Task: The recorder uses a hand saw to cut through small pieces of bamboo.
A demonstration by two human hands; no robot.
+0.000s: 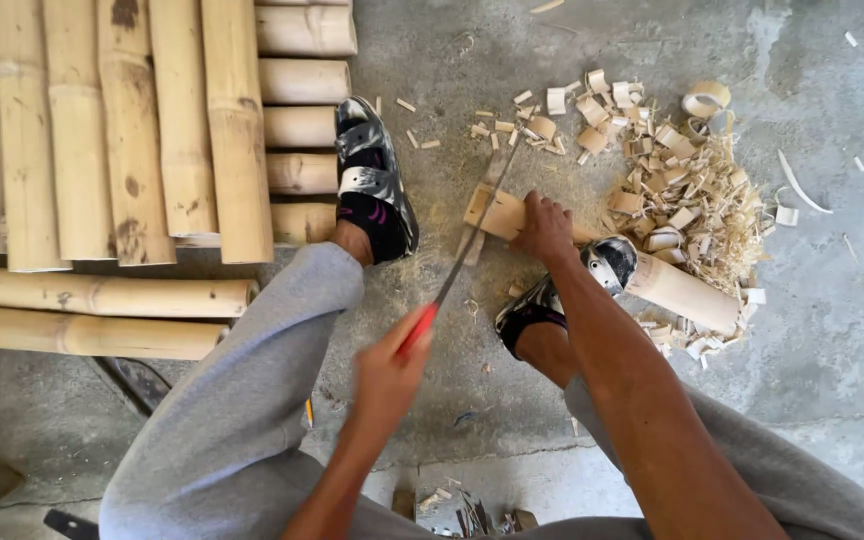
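My left hand (389, 372) grips the red handle of a hand saw (472, 240). Its thin blade runs up and right across the near end of a short bamboo pole (687, 293) lying on the concrete floor. My right hand (544, 226) presses down on that pole just right of the blade. My right foot in a black and white sandal (562, 292) rests on the pole's middle. My left foot in a matching sandal (377, 180) stands on the floor to the left of the saw.
Long bamboo poles (132, 130) lie stacked at the left, with shorter cut lengths (302, 125) behind my left foot. A heap of bamboo chips and shavings (687, 190) sits at the right. A pencil (308, 411) and a dark flat tool (137, 383) lie near my left leg.
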